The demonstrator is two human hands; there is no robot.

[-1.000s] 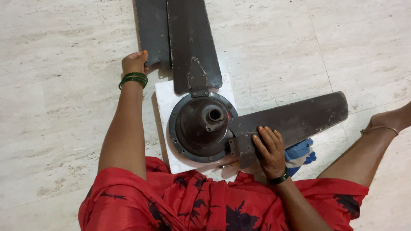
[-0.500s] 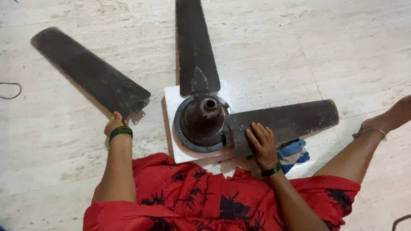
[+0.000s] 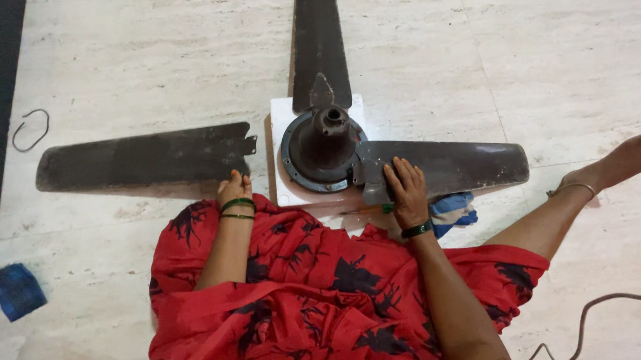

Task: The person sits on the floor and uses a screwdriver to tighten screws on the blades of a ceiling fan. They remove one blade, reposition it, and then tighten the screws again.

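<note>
Marble floor (image 3: pixel 135 57), ceiling fan under disassembly, seen from the head camera. 3 dark blades are visible. 2 of them are seated at the motor housing (image 3: pixel 323 148): an upright blade (image 3: pixel 317 39) pointing away from the person and a right-hand blade (image 3: pixel 449 166) lying across toward the outstretched foot (image 3: pixel 635 151). The detached blade (image 3: pixel 143 159) is now laid flat on the floor to the left of the motor, its bracket end just beside the white board (image 3: pixel 282 152) on which the motor rests; 1.0 s ago it lay next to the upright blade, and 0.5 s ago it was angled out to the upper left. It is thus seen swung clear of the hub, apart from the motor. The left hand (image 3: pixel 233 188) is closed over the near edge of the detached blade close to its bracket end. The right hand (image 3: pixel 407 190) is pressed flat, fingers spread, on the root of the right-hand blade, holding nothing. A blue cloth (image 3: pixel 452 209) lies just beside that hand, and a second blue cloth (image 3: pixel 17 290) lies well apart at left.
</note>
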